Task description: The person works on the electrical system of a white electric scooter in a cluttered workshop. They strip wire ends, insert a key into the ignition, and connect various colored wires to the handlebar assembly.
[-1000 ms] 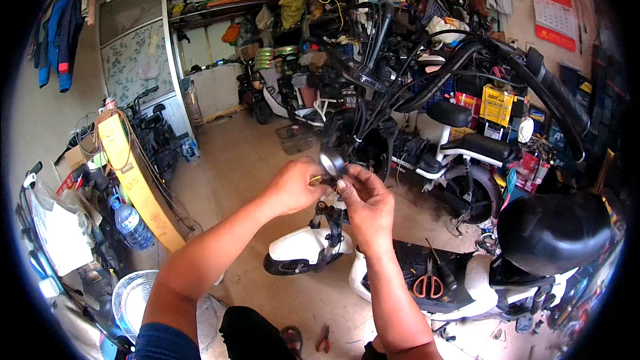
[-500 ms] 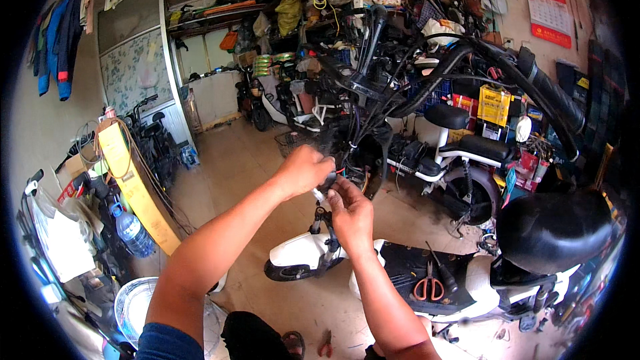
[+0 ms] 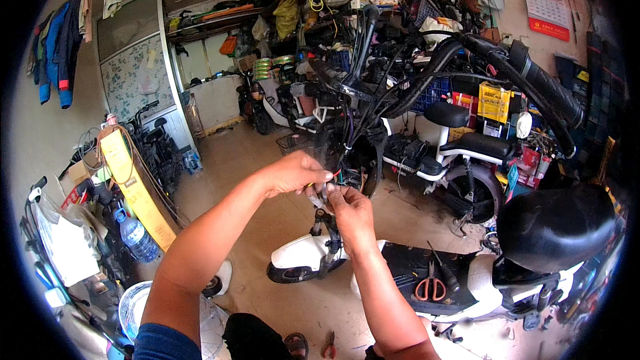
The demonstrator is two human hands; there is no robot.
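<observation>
Just in front of the white electric scooter's open front, my left hand [image 3: 297, 175] is closed, thumb and fingertips pinching a thin wire. Close against it, my right hand [image 3: 351, 212] is closed as well, its thumb and fingers pinching at the same wiring. Loose wires [image 3: 338, 177] with a reddish one among them show just behind the fingertips. A small whitish piece [image 3: 317, 201] hangs below the pinch, partly hidden by the fingers. Above rise the scooter's handlebar [image 3: 460, 50] and cables; below are its fork [image 3: 325, 253] and white front fender [image 3: 293, 257].
Orange-handled scissors [image 3: 430, 287] and a black-handled screwdriver [image 3: 448, 275] lie on the scooter's footboard [image 3: 400, 270]. Red-handled pliers [image 3: 329, 345] rest on the floor near my foot. Another scooter [image 3: 460, 153] stands behind; a yellow panel [image 3: 137, 190] and water bottle [image 3: 137, 237] are at left.
My left hand has shifted slightly left and down, turning from a tighter fist to a fingertip pinch. The right hand stays near the same place, its fingertips a little lower.
</observation>
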